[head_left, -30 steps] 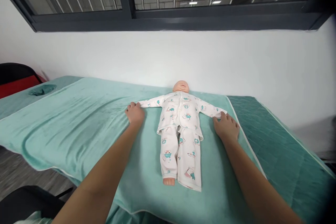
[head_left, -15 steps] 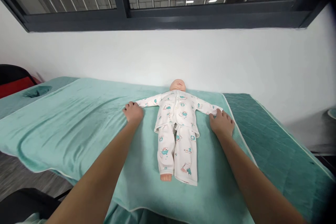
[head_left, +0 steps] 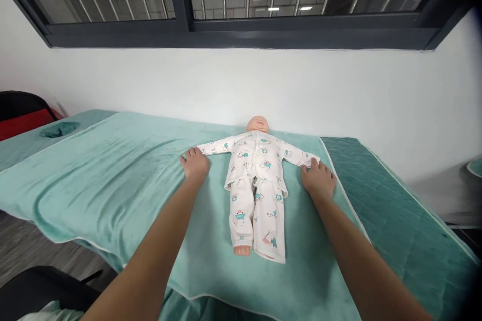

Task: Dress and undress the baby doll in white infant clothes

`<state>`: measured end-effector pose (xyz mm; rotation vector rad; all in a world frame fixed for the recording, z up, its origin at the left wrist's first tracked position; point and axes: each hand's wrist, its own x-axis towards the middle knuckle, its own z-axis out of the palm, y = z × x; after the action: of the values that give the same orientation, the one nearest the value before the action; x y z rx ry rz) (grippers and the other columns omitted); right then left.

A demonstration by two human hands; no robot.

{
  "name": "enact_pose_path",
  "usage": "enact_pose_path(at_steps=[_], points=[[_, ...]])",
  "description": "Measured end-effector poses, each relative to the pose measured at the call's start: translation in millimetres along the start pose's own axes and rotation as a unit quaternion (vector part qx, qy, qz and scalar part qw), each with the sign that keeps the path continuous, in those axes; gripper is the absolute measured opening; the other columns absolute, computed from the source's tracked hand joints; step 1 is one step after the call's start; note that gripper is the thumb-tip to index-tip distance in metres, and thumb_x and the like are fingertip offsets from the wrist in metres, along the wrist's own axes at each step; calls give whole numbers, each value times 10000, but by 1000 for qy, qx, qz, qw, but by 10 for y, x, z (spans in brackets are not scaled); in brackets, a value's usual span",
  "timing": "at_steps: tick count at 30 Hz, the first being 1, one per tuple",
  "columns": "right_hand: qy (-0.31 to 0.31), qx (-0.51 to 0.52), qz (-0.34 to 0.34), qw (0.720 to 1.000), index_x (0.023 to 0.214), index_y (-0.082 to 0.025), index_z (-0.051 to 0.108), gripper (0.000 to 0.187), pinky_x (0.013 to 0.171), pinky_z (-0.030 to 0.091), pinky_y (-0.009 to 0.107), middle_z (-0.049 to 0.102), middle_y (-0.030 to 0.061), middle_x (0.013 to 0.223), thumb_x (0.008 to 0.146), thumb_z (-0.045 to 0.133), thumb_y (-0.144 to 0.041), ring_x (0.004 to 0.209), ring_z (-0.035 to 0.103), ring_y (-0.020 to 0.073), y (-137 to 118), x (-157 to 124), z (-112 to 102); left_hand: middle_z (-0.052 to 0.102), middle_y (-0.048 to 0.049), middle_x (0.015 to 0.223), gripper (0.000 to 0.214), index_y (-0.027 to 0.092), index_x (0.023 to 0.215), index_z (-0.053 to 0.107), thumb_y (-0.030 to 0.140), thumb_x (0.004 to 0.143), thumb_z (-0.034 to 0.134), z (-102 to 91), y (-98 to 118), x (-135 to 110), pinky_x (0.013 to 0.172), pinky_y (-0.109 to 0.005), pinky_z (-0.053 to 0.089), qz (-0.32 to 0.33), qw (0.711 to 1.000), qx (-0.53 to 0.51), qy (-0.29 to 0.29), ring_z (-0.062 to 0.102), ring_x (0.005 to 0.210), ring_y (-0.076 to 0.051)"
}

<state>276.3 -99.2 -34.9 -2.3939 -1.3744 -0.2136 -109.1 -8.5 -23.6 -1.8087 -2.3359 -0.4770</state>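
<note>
A baby doll [head_left: 257, 125] in white printed pyjamas [head_left: 256, 180] lies on its back on a teal towel [head_left: 113, 180], head toward the wall, arms spread. My left hand [head_left: 195, 164] rests on the towel at the cuff of the doll's one sleeve, fingers curled over its end. At the other cuff my right hand [head_left: 318, 178] lies palm down, fingers touching the sleeve end. One bare foot [head_left: 241, 250] shows below a trouser leg.
The towel covers a padded green table [head_left: 395, 210] that runs along a white wall under a dark-framed window. A face hole [head_left: 58, 129] is at the table's far left. A red and black chair [head_left: 20, 113] stands left; another dark chair [head_left: 41, 286] is near me.
Both hands stay at the sleeve cuffs. Only the camera view has shifted slightly; the doll has not moved on the towel.
</note>
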Motion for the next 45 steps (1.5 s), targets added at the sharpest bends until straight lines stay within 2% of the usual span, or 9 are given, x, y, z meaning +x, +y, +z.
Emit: enact_pose_path(at_steps=[20,26,29,32,34,36,38,41,45], points=[[26,-3,-11,1000,1405,-117,478,539,1052,340,488,519,190,1392,972,330,-400,1281,468,328,4,-15,37,413,-198,1524,588,37,1454,403,265,926,281,-73,-81,-248,1181,-481,229,22,1000,0,7,337,1427,-301],[-1,52,5,999,1474,-103,388,566,1117,272,525,385,220,1506,981,355,-377,1394,350,344,20,-103,-60,447,-196,1501,559,34,1403,471,250,928,270,-151,-137,-481,1166,-472,258,43,999,10,25,375,1399,-298],[-35,102,-7,994,1443,-71,413,559,1138,285,496,406,221,1498,957,424,-346,1391,374,325,-27,-373,-196,451,-189,1501,554,42,1394,487,255,931,268,-187,-168,-573,1169,-471,251,57,998,8,23,371,1403,-297],[-61,140,-72,986,1357,-123,506,493,1144,335,400,460,155,1479,914,517,-337,1372,420,255,-115,-887,-371,447,-189,1505,555,49,1397,487,260,931,273,-218,-184,-628,1171,-469,246,59,998,4,19,369,1406,-292],[-51,246,-186,950,1342,-153,501,446,1150,343,449,421,143,1505,933,488,-331,1407,373,249,-193,-1323,-544,446,-186,1507,553,55,1395,492,258,929,273,-236,-190,-653,1172,-463,243,59,998,2,16,369,1409,-288],[-45,298,-251,920,1313,-209,501,379,1123,383,473,380,115,1531,949,474,-310,1406,372,238,-286,-1746,-770,446,-183,1508,555,58,1397,492,254,926,273,-251,-198,-676,1172,-458,244,60,998,-2,13,371,1409,-285],[-37,282,-315,905,1233,-216,528,303,1142,346,510,356,106,1546,935,507,-269,1440,308,255,-384,-2078,-1003,439,-181,1514,562,57,1407,482,260,924,279,-259,-213,-699,1174,-457,241,66,998,-5,6,364,1414,-288],[-62,206,-397,892,1072,-218,579,192,1174,258,571,371,75,1547,898,516,-167,1465,254,282,-497,-2330,-1219,420,-180,1527,578,52,1426,458,276,929,267,-264,-242,-732,1182,-463,226,76,997,-7,-8,343,1427,-295],[-43,127,-412,901,1050,-210,595,227,1174,235,595,404,75,1533,870,516,-97,1448,296,291,-554,-2342,-1174,413,-179,1532,576,52,1427,455,277,932,265,-282,-264,-765,1182,-459,228,79,997,-13,-15,337,1431,-291]])
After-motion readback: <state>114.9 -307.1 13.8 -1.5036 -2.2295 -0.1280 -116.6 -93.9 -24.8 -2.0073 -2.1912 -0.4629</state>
